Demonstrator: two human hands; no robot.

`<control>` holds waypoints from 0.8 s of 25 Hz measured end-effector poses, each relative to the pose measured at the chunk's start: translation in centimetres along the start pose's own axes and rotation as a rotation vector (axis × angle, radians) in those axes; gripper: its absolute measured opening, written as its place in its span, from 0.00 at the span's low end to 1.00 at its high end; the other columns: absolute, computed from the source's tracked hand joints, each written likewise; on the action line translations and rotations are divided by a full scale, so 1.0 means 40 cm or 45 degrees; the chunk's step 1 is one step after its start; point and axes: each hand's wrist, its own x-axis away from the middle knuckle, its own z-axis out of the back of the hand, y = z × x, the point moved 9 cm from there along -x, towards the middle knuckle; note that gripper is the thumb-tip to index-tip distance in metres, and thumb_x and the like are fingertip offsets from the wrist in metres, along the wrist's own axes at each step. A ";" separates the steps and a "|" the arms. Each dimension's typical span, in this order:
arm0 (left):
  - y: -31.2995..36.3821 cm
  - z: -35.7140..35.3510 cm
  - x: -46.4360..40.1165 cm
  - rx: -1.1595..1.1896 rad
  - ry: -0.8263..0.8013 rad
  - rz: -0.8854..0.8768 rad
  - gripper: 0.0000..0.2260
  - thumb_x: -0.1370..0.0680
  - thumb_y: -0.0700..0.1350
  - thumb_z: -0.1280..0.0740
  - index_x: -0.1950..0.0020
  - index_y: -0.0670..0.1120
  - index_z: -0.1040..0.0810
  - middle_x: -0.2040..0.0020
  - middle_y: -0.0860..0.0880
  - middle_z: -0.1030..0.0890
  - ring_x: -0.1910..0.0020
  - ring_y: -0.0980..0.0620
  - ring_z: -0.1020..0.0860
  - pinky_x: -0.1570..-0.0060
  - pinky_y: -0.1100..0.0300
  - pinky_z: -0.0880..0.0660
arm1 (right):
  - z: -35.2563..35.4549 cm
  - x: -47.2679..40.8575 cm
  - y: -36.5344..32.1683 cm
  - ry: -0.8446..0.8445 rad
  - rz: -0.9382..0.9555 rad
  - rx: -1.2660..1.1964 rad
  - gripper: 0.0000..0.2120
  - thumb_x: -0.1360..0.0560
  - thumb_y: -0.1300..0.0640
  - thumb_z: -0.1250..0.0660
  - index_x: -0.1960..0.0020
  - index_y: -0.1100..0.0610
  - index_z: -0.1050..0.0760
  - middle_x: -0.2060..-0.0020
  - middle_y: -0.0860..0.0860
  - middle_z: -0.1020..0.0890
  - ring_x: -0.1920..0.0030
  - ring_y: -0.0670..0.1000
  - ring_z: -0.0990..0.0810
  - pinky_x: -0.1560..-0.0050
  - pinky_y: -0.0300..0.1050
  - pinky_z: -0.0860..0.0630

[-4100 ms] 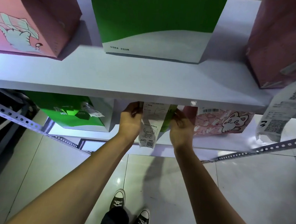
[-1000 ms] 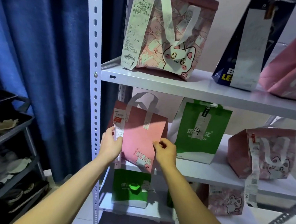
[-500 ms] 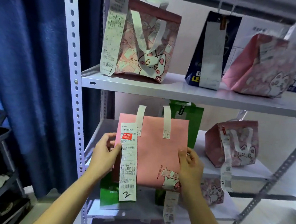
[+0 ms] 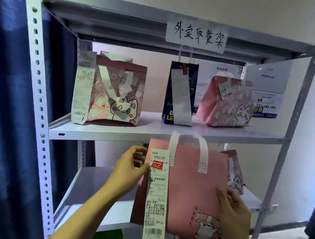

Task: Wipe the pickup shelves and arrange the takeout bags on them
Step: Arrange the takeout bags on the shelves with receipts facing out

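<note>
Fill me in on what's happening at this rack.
A person is holding a pink takeout bag up in front of a white metal shelf rack. The left hand grips its left edge beside the long receipt marked 2; the right hand holds its lower right side. It sits on no shelf yet. The shelf above already carries a cat-print bag, a dark blue bag and another pink bag.

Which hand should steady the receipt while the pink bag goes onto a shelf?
Left, probably. The left hand already grips the pink bag at its upper edge, right beside the receipt. The right hand holds the bag's lower right side, away from it.
</note>
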 end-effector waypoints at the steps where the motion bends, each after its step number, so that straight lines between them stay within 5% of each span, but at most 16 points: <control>1: 0.043 -0.013 -0.026 -0.008 -0.004 -0.035 0.13 0.25 0.42 0.28 0.42 0.53 0.24 0.51 0.55 0.17 0.52 0.59 0.18 0.55 0.65 0.21 | 0.020 -0.021 -0.019 0.018 0.002 -0.005 0.03 0.24 0.51 0.27 0.52 0.49 0.17 0.62 0.45 0.13 0.62 0.46 0.15 0.67 0.36 0.23; 6: 0.224 -0.071 -0.181 -0.076 0.061 -0.167 0.10 0.21 0.43 0.32 0.41 0.52 0.25 0.48 0.55 0.20 0.50 0.55 0.19 0.55 0.62 0.21 | 0.097 -0.125 -0.143 0.029 0.054 -0.034 0.05 0.24 0.51 0.27 0.58 0.46 0.21 0.69 0.38 0.17 0.73 0.38 0.19 0.78 0.29 0.27; 11: 0.316 -0.115 -0.398 -0.138 0.191 -0.205 0.08 0.20 0.42 0.34 0.41 0.47 0.23 0.48 0.49 0.19 0.50 0.48 0.19 0.48 0.51 0.19 | 0.157 -0.268 -0.230 -0.024 0.057 0.018 0.03 0.26 0.48 0.25 0.56 0.46 0.19 0.65 0.43 0.14 0.68 0.50 0.14 0.69 0.44 0.18; 14: 0.320 -0.140 -0.521 -0.192 0.246 -0.151 0.06 0.20 0.43 0.35 0.43 0.47 0.24 0.46 0.48 0.20 0.50 0.48 0.21 0.56 0.59 0.21 | 0.197 -0.354 -0.277 -0.012 0.020 -0.016 0.06 0.29 0.48 0.24 0.54 0.47 0.17 0.64 0.47 0.13 0.68 0.54 0.13 0.64 0.53 0.17; 16: 0.308 -0.138 -0.584 -0.255 0.304 -0.102 0.06 0.20 0.44 0.35 0.43 0.49 0.25 0.47 0.49 0.21 0.53 0.51 0.22 0.64 0.65 0.29 | 0.218 -0.412 -0.327 0.008 0.042 -0.035 0.04 0.29 0.48 0.23 0.55 0.45 0.16 0.65 0.46 0.13 0.69 0.53 0.14 0.67 0.53 0.18; 20: 0.261 -0.125 -0.676 -0.300 0.405 -0.022 0.11 0.20 0.45 0.34 0.39 0.46 0.25 0.45 0.47 0.21 0.56 0.52 0.24 0.65 0.66 0.33 | 0.230 -0.523 -0.447 0.021 0.143 -0.098 0.03 0.29 0.51 0.23 0.57 0.46 0.16 0.66 0.45 0.14 0.71 0.51 0.14 0.73 0.49 0.19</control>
